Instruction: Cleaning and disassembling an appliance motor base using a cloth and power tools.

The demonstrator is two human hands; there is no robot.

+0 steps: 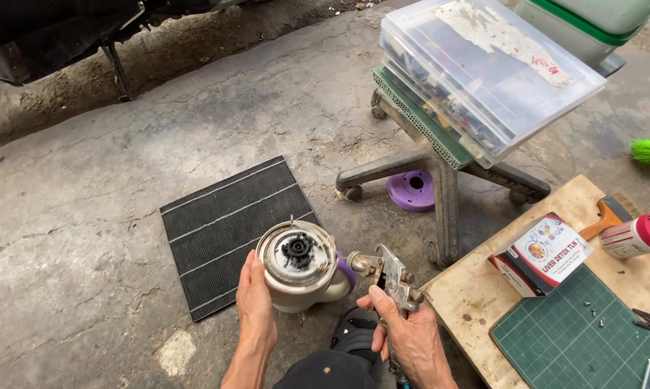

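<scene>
My left hand [255,302] grips the side of a cream-coloured cup [299,265] with a round open top; a black toothed part sits inside it. A purple ring joins the cup to a metal spray-gun body [386,274]. My right hand [408,331] holds that metal body from below, thumb up along it. Both are held above the concrete floor, near a black ribbed square mat [227,230].
A wheeled stool base [440,173] carries stacked clear plastic boxes [483,72]. A purple disc [411,189] lies under it. At right, a low wooden board [476,295] holds a green cutting mat [584,338], a small carton [544,253], a pink-capped bottle [638,236] and a brush.
</scene>
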